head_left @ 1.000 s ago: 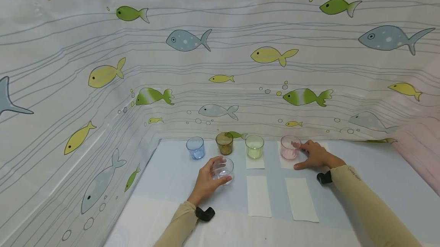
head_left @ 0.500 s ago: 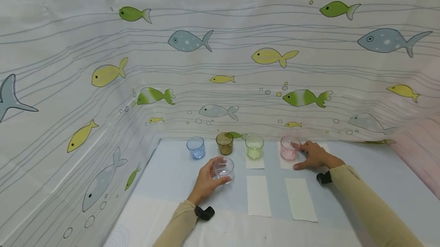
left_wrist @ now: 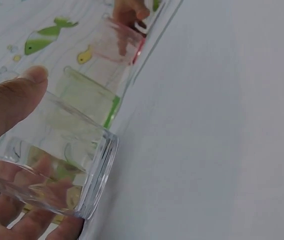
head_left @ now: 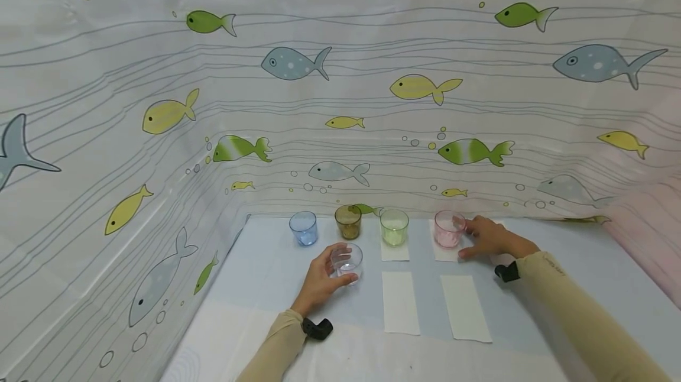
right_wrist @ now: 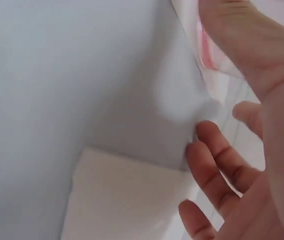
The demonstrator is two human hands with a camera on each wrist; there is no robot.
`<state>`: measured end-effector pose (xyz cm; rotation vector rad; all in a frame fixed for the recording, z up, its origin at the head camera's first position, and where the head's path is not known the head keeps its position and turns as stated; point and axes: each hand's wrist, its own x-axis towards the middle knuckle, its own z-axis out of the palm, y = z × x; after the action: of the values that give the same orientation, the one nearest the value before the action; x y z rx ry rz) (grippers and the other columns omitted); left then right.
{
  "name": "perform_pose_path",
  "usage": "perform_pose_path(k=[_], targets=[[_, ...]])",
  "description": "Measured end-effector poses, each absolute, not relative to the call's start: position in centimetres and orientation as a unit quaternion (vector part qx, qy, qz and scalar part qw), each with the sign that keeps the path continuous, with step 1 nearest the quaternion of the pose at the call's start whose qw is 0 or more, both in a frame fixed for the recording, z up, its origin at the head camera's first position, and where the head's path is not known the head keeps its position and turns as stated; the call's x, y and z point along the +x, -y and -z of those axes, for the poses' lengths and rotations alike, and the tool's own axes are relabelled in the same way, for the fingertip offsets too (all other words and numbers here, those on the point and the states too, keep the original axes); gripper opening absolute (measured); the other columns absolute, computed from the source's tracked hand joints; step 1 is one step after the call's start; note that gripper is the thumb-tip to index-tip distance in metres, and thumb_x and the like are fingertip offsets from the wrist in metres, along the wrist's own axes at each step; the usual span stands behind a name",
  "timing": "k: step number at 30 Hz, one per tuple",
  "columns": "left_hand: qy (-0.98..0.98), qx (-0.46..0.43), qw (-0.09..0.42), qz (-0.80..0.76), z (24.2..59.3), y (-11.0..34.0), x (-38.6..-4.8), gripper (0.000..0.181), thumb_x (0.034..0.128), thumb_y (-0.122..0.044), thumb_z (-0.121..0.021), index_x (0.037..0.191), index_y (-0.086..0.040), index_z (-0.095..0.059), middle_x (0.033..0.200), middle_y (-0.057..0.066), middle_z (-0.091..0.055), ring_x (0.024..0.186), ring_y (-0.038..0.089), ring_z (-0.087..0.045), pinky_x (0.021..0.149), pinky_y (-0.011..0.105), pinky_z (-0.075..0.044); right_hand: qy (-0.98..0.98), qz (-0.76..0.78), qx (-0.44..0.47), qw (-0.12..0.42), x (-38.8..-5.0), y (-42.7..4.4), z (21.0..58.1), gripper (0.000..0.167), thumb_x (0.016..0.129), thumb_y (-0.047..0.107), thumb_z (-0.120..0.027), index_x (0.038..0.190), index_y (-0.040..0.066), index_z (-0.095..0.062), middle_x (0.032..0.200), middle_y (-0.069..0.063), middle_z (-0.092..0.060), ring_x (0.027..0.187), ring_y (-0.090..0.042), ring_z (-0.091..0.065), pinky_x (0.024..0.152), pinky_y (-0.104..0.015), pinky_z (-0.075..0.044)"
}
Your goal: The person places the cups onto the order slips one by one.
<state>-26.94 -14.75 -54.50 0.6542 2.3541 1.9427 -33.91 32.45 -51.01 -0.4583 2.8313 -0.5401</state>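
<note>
My left hand (head_left: 318, 280) holds a clear glass tumbler (head_left: 349, 264), thumb on the near side and fingers round the back. In the left wrist view, the fingers show through the wall of the clear tumbler (left_wrist: 57, 150). Just right of a pink tumbler (head_left: 447, 237) is my right hand (head_left: 492, 237), its thumb and fingers spread. Through the pink glass a finger shows at its far side. In the right wrist view, the thumb overlaps the pink tumbler (right_wrist: 209, 50) and the other fingers are loosely bent, holding nothing.
Blue (head_left: 304, 230), brown (head_left: 348, 223) and green (head_left: 394, 231) tumblers stand along the table's back. White paper strips lie under the green and pink ones. Two more strips, the left (head_left: 401, 302) and the right (head_left: 466, 308), lie nearer. A fish-printed curtain (head_left: 372, 45) rises behind.
My right hand has shifted slightly right, its thumb drawing away from the pink tumbler's front. The left hand and clear tumbler have stayed in place.
</note>
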Motion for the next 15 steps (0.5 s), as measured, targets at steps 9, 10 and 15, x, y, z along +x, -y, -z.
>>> perform_pose_path(k=[9,10,15], targets=[[-0.757,0.206,0.010,-0.620,54.4,14.8,-26.8,0.076,0.0827,-0.003,-0.090,0.149,-0.002,-0.053,0.148,0.022,-0.062,0.140,0.040,-0.058,0.118,0.044,-0.048,-0.959,0.217,-0.166,0.079,-32.7,-36.4,50.2,0.120,0.066,0.050,-0.099,0.162,0.005,-0.041,0.128,-0.021,-0.064,0.115,-0.041,-0.063,0.096,-0.063,-0.055],[-0.757,0.205,0.011,-0.621,54.4,14.7,-26.8,0.076,0.0826,-0.003,-0.090,0.149,-0.003,-0.053,0.147,0.021,-0.063,0.139,0.040,-0.059,0.118,0.043,-0.048,-0.959,0.219,-0.164,0.079,-32.3,-37.1,50.2,0.120,0.066,0.049,-0.099,0.161,0.005,-0.041,0.128,-0.022,-0.064,0.115,-0.042,-0.063,0.095,-0.062,-0.055],[-0.759,0.199,0.013,-0.620,54.3,14.6,-26.9,0.076,0.0820,-0.002,-0.090,0.148,-0.004,-0.054,0.147,0.019,-0.064,0.139,0.039,-0.059,0.118,0.041,-0.048,-0.961,0.216,-0.152,0.079,-31.0,-40.4,50.3,0.117,0.068,0.046,-0.098,0.160,0.002,-0.042,0.126,-0.022,-0.063,0.111,-0.040,-0.062,0.091,-0.057,-0.055]])
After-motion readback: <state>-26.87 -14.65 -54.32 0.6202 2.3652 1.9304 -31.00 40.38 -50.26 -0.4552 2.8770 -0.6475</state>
